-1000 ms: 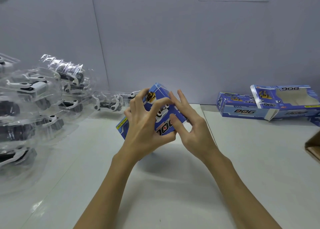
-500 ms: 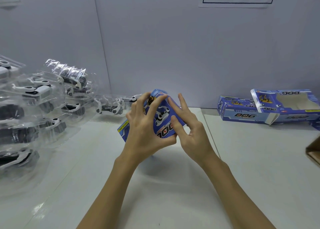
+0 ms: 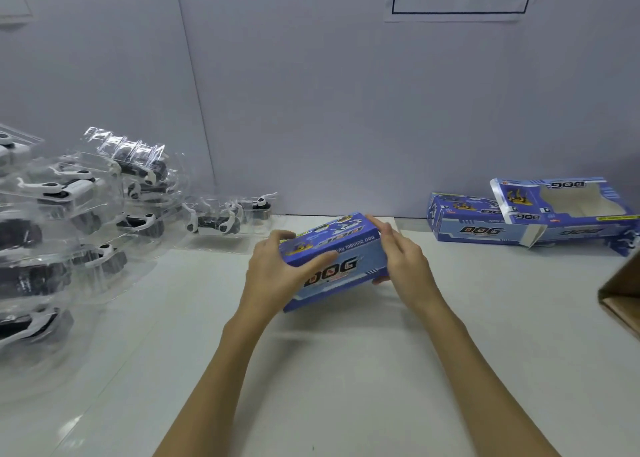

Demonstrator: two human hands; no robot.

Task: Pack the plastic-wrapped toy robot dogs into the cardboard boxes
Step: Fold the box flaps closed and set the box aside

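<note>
Now left hand (image 3: 277, 273) grips box (image 3: 337, 259), right hand (image 3: 403, 266) flat against its end.

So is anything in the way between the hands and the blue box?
No. Both hands are on it already: the left hand grips the blue box at its left end, and the right hand rests against its right end.

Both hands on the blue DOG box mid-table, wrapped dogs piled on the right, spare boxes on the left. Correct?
Sides are swapped. The head view shows the wrapped dogs piled on the left and the spare boxes on the right. Both the left hand and right hand are on the blue DOG box mid-table.
</note>
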